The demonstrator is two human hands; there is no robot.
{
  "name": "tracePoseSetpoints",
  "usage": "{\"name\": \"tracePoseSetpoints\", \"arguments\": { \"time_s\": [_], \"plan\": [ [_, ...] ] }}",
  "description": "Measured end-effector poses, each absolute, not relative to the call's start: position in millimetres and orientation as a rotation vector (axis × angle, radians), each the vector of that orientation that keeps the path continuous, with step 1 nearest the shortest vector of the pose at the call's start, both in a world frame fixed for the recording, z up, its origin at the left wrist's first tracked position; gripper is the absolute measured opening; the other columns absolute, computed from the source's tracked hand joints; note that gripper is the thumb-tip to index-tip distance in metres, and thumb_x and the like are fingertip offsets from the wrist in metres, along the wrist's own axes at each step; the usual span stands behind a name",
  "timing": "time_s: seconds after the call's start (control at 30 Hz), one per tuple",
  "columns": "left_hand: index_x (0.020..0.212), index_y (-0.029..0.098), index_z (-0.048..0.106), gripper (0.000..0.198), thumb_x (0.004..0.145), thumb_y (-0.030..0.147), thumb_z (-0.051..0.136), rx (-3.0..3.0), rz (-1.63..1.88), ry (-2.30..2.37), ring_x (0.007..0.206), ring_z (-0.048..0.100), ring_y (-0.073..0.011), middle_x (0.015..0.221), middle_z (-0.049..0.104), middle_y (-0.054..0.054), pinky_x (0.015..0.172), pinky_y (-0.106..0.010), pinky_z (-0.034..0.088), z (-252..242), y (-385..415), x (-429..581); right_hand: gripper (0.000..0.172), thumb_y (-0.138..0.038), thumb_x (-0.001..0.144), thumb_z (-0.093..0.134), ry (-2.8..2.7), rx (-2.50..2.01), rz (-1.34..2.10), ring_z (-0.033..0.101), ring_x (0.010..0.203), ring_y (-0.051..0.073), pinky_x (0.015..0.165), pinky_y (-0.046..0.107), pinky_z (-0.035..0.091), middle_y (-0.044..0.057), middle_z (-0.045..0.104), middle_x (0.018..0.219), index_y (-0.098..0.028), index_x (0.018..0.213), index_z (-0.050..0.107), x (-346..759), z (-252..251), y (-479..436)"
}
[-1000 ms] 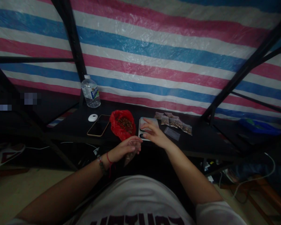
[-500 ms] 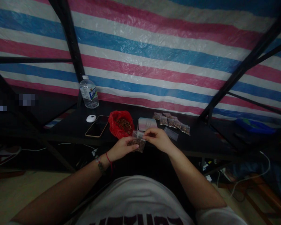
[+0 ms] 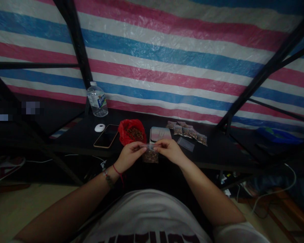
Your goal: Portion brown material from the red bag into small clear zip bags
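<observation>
A small clear zip bag (image 3: 151, 156) with brown bits in its lower part hangs just off the table's front edge. My left hand (image 3: 131, 153) pinches the left end of its top strip between thumb and fingers. At the right end of the same strip, my right hand (image 3: 169, 150) is closed in a pinch too. Behind the hands stands an open red plastic bag (image 3: 123, 132) holding loose brown pieces (image 3: 134, 133). To its right lies a flat pale device, perhaps a small scale (image 3: 160, 133), partly covered by my right hand.
Several filled zip bags (image 3: 185, 130) lie in a group at the back right, with an empty flat bag (image 3: 185, 144) before them. On the left are a phone (image 3: 106, 136), a white rounded object (image 3: 99, 128) and a clear plastic bottle (image 3: 98, 100). Black metal posts (image 3: 79, 44) frame the table.
My left hand has shifted from the zip bag's side up to its top strip. The bag now hangs straighter, with both hands pinching its top ends.
</observation>
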State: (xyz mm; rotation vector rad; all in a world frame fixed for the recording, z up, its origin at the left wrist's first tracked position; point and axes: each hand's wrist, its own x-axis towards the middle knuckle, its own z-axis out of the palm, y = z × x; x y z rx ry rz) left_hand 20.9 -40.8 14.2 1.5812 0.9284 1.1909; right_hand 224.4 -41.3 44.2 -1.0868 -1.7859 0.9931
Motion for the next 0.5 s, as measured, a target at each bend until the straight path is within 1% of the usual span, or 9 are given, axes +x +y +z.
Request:
{"name": "tracePoseSetpoints", "arguments": {
  "time_s": [0.23, 0.33, 0.5],
  "plan": [
    [0.083, 0.015, 0.066, 0.029, 0.075, 0.043, 0.066, 1.602, 1.268, 0.969, 0.072, 0.066, -0.0163, 0.081, 0.071, -0.005, 0.069, -0.028, 0.055, 16.3, -41.7, 19.4, 0.020, -0.036, 0.075, 0.068, -1.756, -1.113, 0.853, 0.059, 0.064, 0.014, 0.061, 0.025, 0.045, 0.001, 0.066, 0.070, -0.017, 0.075, 0.068, 221.9, 45.2, -42.4],
    [0.080, 0.015, 0.066, 0.029, 0.074, 0.044, 0.067, 1.584, 1.290, 0.982, 0.070, 0.065, -0.0160, 0.078, 0.071, -0.004, 0.066, -0.027, 0.055, 15.8, -41.4, 18.8, 0.020, -0.038, 0.075, 0.068, -1.730, -1.104, 0.832, 0.059, 0.063, 0.014, 0.060, 0.026, 0.046, 0.001, 0.066, 0.069, -0.017, 0.074, 0.067, 221.5, 43.5, -41.7],
    [0.080, 0.015, 0.066, 0.029, 0.072, 0.043, 0.069, 1.549, 1.330, 1.000, 0.068, 0.065, -0.0157, 0.076, 0.070, -0.004, 0.064, -0.027, 0.054, 14.7, -41.0, 17.3, 0.018, -0.035, 0.074, 0.069, -1.703, -1.087, 0.818, 0.058, 0.062, 0.014, 0.059, 0.026, 0.045, 0.002, 0.065, 0.068, -0.018, 0.072, 0.067, 220.2, 41.4, -41.6]
  ]
}}
